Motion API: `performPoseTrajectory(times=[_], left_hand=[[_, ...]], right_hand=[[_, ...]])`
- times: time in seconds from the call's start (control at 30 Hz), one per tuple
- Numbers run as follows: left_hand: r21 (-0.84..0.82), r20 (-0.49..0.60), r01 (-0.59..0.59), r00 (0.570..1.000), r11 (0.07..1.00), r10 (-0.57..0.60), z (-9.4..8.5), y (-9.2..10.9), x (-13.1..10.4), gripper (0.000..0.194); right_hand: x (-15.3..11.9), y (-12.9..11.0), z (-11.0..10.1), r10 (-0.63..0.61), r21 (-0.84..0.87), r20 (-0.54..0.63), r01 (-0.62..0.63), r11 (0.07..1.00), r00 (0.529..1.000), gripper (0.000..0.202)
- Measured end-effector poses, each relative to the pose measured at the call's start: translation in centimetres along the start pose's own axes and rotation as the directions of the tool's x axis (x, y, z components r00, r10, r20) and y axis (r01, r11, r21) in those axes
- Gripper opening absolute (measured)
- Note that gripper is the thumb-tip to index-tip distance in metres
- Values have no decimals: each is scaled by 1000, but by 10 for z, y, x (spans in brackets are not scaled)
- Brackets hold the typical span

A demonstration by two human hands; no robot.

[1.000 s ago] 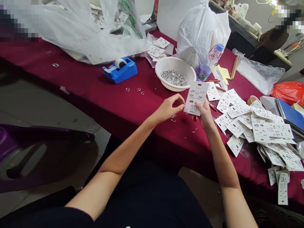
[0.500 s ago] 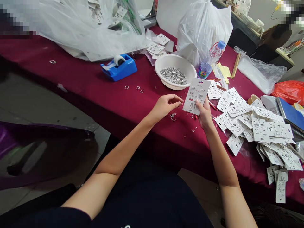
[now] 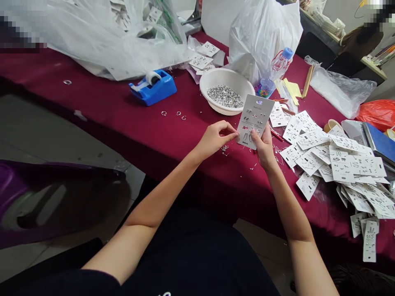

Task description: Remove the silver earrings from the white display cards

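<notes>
My right hand (image 3: pixel 263 144) grips a white earring card (image 3: pixel 254 117) at its lower right, thumb across the front. Several pairs of small silver earrings sit on the card, with two longer oval ones near the bottom. At the card's lower left edge, my left hand (image 3: pixel 217 137) has thumb and forefinger closed in a pinch; what is between them is too small to make out. Under the hands lie small loose silver pieces (image 3: pixel 225 150). Beyond the card stands a white bowl (image 3: pixel 208 102) holding many small silver parts.
A large pile of earring cards (image 3: pixel 342 164) lies at the right. A blue tape dispenser (image 3: pixel 159 90) and a few silver hoops (image 3: pixel 179 114) are at the left. Plastic bags (image 3: pixel 256 37) and a bottle (image 3: pixel 276 70) stand behind the bowl. The near table edge runs below my hands.
The card has tilted a little and risen slightly in my right hand. My left hand stays pinched and is now right by the card's lower left edge.
</notes>
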State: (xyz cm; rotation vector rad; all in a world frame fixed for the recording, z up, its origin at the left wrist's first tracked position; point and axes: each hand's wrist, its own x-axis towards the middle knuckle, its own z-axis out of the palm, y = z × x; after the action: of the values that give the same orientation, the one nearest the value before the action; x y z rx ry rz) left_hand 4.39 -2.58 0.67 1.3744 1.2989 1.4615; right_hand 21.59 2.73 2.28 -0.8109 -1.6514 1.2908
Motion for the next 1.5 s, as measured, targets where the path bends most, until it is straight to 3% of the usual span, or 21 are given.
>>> performPoseTrajectory(times=[0.37, 0.57, 0.73, 0.8, 1.0, 1.1, 1.27, 1.33, 1.4, 1.5], left_hand=[[6, -23, 15, 1000, 1000, -15, -1, 5, 0, 42], [-162, -12, 70, 997, 984, -73, 0, 0, 2, 57], [-307, 204, 132, 976, 943, -70, 0, 0, 1, 52], [-330, 233, 140, 971, 934, -64, 0, 1, 1, 50], [-334, 201, 133, 977, 933, -67, -2, 0, 0, 46], [-334, 171, 142, 981, 932, -88, -3, 1, -1, 47], [-365, -34, 71, 995, 928, -89, -5, -1, 1, 50], [-389, -113, 23, 991, 921, -73, -5, -4, 2, 49], [-416, -142, 2, 988, 910, -67, -6, -6, 3, 49], [-435, -144, 21, 985, 900, -93, -6, -8, 3, 51]], right_hand=[[-7, -6, 8, 23, -46, 29, -21, 999, 999, 58], [-8, -4, 9, -21, 26, 89, 18, 999, 996, 43], [-7, -4, 10, -20, -9, 62, 21, 1000, 998, 48], [-7, -4, 12, -3, -13, 55, 3, 1000, 998, 53], [-12, -4, 17, 106, -8, 90, -106, 994, 990, 56], [-14, -4, 17, 104, -33, 116, -101, 994, 988, 57], [-1, -17, -6, 116, -53, 315, -105, 993, 942, 78], [7, -23, -26, 98, -122, 193, -75, 990, 976, 72], [14, -27, -49, 66, -283, 0, -63, 957, 998, 51], [18, -27, -79, 22, -615, -184, -133, 777, 983, 15]])
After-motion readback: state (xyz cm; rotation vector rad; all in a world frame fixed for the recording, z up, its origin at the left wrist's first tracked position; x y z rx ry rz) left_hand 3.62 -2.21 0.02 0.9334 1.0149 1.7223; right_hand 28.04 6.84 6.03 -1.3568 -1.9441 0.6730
